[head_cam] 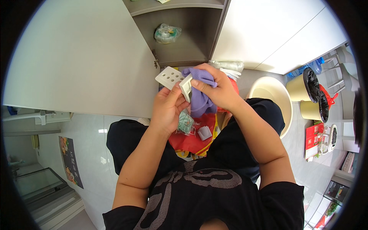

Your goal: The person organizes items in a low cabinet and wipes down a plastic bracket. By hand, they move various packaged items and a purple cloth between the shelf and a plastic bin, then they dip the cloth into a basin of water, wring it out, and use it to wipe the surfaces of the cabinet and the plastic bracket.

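My left hand [168, 107] grips a white plastic holder [170, 76] with a flat panel of round holes and a raised, angled end. In my right hand [220, 89] is a purple cloth [199, 99], bunched around that raised end, with the thumb pressing against the plastic. Part of the holder is hidden by the cloth and fingers. Below my hands, between my knees, lies a red plastic bag [184, 142] with a yellow edge. On it rest a crumpled pale green net-like item [185, 123] and a small white piece [204, 133].
Ahead, an open cabinet [189, 34] holds a plastic-wrapped bundle [167, 33]; its door [86, 57] stands open on the left. A cream tub [286, 115] sits by my right knee. Farther right are two lined bins [296, 86] [309, 110] and a red box [313, 139].
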Demonstrator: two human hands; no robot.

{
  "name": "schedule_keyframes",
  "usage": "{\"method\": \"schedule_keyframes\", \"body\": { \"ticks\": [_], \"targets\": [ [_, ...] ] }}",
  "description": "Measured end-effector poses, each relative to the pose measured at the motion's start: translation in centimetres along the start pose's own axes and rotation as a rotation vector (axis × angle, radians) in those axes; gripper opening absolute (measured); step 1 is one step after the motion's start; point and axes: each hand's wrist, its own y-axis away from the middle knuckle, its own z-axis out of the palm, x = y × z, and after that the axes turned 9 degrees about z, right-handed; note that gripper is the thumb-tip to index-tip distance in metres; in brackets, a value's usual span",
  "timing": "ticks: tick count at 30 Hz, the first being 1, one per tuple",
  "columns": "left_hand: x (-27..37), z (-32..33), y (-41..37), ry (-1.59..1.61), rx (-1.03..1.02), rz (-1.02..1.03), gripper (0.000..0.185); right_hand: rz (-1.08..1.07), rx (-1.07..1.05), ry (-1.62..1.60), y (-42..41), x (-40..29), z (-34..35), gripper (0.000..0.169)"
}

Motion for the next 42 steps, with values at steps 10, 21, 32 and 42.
{"method": "schedule_keyframes", "body": {
  "ticks": [10, 21, 32, 42],
  "targets": [
    [-0.1, -0.6, 0.0, -0.069, -0.035, -0.020, 0.030, -0.216, -0.070, 0.151, -0.3, 0.0, -0.8, 0.029],
    [0.8, 0.0, -0.8, 0.281, 0.053, -0.036, 0.033, 0.137, -0.280, -0.613, 0.8, -1.2, -1.1, 0.055],
    [0.3, 0.4, -0.2, 0.112, 0.001, 0.073, 0.023, -0.056, 0.021, -0.035, 0.3, 0.6, 0.2, 0.041],
    [0.7, 0.1, -0.2, 0.061, -0.049, 0.087, 0.022, -0.164, 0.145, 0.193, 0.7, -0.1, 0.3, 0.032]
  ]
}}
